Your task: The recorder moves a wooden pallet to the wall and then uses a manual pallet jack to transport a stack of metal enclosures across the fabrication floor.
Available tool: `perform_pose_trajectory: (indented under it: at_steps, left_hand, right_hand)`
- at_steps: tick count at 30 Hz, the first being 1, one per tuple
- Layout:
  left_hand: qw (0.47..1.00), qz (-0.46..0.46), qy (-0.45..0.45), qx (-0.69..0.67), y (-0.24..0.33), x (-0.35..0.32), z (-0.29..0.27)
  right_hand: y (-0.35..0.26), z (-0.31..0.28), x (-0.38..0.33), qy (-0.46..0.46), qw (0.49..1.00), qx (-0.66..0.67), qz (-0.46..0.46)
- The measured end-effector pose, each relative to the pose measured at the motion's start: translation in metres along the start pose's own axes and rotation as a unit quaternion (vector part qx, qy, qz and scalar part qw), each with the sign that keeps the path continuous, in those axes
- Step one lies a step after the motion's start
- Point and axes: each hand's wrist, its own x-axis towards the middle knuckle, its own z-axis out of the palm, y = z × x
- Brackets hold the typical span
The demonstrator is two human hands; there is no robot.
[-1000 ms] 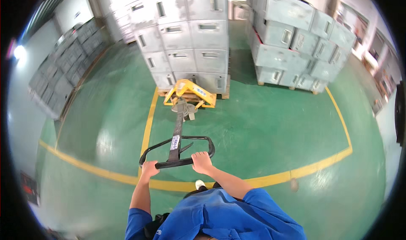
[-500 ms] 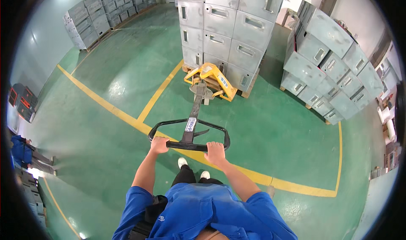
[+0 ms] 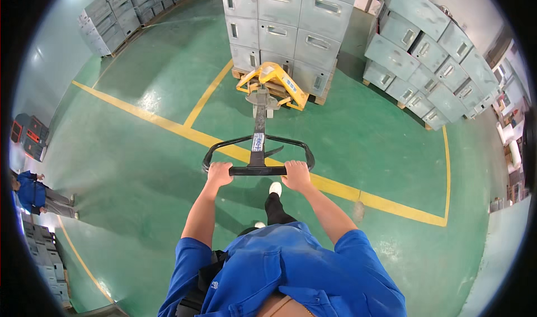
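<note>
Left hand [image 3: 218, 173]: closed round the left end of the black loop handle [image 3: 258, 170].
Right hand [image 3: 296, 174]: wrapped on the right end.
Pallet jack [image 3: 271, 85]: yellow, forks under the stacked grey crates [image 3: 285, 29], on the green floor [image 3: 140, 166].
Handling: heavy, stiff, probably slow to swing; grip the crossbar wide.
</note>
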Motion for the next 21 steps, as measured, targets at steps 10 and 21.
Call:
perform_pose_trajectory:
  at_steps: [10, 21]
  left_hand:
    - [0.999, 0.009, 0.003, 0.03, -0.021, -0.038, 0.033]
    - [0.999, -0.01, 0.022, 0.036, -0.01, -0.084, 0.075]
  right_hand:
    - [-0.032, 0.037, -0.031, 0.002, 1.0, -0.02, 0.012]
    - [-0.031, 0.066, -0.079, 0.037, 0.999, 0.016, -0.029]
